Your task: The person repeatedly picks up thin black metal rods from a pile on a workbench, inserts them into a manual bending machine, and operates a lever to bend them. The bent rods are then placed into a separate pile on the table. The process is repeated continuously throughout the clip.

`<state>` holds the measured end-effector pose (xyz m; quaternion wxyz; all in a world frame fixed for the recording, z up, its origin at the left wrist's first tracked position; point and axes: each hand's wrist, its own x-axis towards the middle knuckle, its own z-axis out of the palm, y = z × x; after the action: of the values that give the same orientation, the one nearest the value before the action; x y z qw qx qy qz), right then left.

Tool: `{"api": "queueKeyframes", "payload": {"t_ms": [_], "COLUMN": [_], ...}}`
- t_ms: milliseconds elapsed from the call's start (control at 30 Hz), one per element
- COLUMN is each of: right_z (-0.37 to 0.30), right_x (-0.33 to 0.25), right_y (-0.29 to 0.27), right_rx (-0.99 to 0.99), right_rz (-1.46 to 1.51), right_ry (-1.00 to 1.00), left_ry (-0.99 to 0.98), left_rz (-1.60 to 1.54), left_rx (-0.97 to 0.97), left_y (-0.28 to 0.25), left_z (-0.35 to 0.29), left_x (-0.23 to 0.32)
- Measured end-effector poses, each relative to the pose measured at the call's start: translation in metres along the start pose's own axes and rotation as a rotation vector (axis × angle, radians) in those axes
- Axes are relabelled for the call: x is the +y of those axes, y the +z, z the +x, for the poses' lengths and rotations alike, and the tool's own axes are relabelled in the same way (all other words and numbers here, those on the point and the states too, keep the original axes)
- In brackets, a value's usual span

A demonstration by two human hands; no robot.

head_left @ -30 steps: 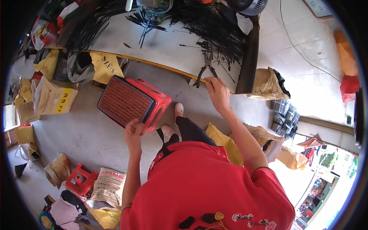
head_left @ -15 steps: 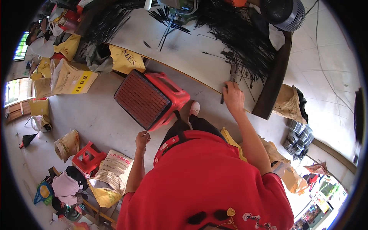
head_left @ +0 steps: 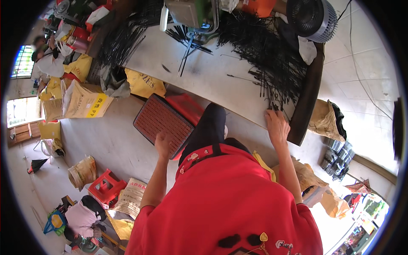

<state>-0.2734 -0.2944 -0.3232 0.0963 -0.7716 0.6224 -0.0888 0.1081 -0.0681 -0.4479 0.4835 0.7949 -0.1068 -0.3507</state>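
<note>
At the table's near right corner, my right hand has its fingers bent over a small dark object among the black strips. The fingers hide most of this object, so its kind does not show. My left hand hovers over a red stool's brown slatted seat pad, its fingers curled and slightly blurred. Nothing shows in that hand. A large heap of thin black strips covers the right of the pale tabletop, close beyond my right hand.
A machine stands at the table's far side with strips under it. A black fan sits at the far right corner, above a dark raised edge. Sacks, a red stool and an umbrella stand leftward.
My body has shifted toward the table and stool. My right hand has moved rightward along the table edge. My left hand has come over the seat pad from beside it.
</note>
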Motion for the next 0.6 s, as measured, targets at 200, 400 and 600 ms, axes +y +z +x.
{"api": "queueKeyframes", "payload": {"t_ms": [200, 400, 600], "right_z": [0.001, 0.059, 0.134], "right_x": [-0.015, -0.093, -0.186], "right_y": [-0.017, 0.010, 0.068], "right_rx": [0.192, -0.071, -0.129], "right_rz": [0.298, 0.821, 0.891], "right_ry": [0.042, 0.254, 0.114], "left_ry": [0.513, 0.779, 1.124], "left_rz": [0.220, 0.319, 0.721], "left_rx": [0.244, 0.071, -0.047], "left_y": [0.034, 0.083, 0.097], "left_z": [0.094, 0.194, 0.265], "left_x": [0.103, 0.193, 0.232]}}
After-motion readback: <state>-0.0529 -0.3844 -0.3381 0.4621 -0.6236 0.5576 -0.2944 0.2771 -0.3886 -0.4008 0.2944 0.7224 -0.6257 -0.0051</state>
